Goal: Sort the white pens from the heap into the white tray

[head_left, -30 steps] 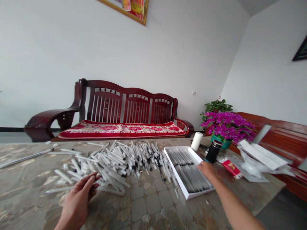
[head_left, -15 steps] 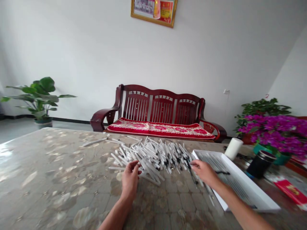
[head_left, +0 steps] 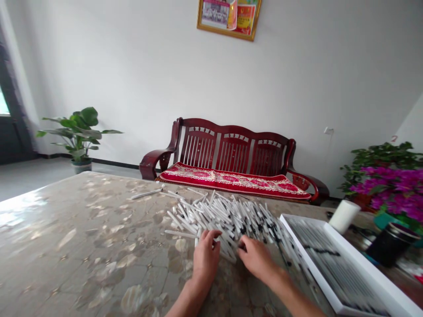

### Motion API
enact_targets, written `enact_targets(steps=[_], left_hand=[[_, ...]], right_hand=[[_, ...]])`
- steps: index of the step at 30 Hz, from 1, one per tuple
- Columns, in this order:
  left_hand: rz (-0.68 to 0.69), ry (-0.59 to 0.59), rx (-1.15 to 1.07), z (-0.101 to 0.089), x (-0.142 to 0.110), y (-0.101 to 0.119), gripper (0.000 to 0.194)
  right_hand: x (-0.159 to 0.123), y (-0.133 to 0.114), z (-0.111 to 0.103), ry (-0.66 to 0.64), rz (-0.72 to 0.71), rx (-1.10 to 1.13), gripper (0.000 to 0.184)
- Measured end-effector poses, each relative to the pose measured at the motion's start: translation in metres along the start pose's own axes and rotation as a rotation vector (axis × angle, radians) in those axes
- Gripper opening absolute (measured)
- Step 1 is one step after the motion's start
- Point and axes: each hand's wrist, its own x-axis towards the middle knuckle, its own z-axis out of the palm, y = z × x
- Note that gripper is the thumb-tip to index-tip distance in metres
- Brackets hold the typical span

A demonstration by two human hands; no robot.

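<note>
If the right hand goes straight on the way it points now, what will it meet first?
The right hand points into the pile of white tubes, probably touching its near edge already; depth is unclear.

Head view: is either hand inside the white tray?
No: left hand and right hand touch the white tube pile, outside the tray.

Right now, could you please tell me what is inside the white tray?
The white tray holds packed rows of slim tubes crossed by a black strip; they hide its floor.
</note>
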Motion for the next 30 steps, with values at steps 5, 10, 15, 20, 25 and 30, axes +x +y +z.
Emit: enact_targets(steps=[5, 10, 15, 20, 25, 30], left_hand=[[0.158, -0.105, 0.078, 0.0, -0.004, 0.003, 0.034], [0.085, -0.003, -0.102, 0.005, -0.007, 0.006, 0.024], [-0.212, -0.049, -0.396, 0.02, -0.012, 0.009, 0.026], [-0.327, -0.111, -0.477, 0.026, -0.01, 0.009, 0.04], [-0.441, -0.017, -0.587, 0.025, -0.006, 0.004, 0.034], [-0.464, -0.016, -0.64, 0.025, -0.005, 0.002, 0.029]], right_hand=[[-0.009, -0.006, 0.006, -0.075, 0.04, 0.587, 0.007], [-0.016, -0.005, 0.006, -0.125, 0.162, 0.92, 0.027], [-0.018, -0.002, 0.009, -0.033, 0.099, 0.943, 0.029], [0.0, 0.013, 0.012, -0.091, 0.069, 0.775, 0.026], [0.047, 0.035, -0.005, 0.213, 0.152, 0.122, 0.018], [0.072, 0.033, -0.003, 0.222, 0.19, -0.053, 0.017]])
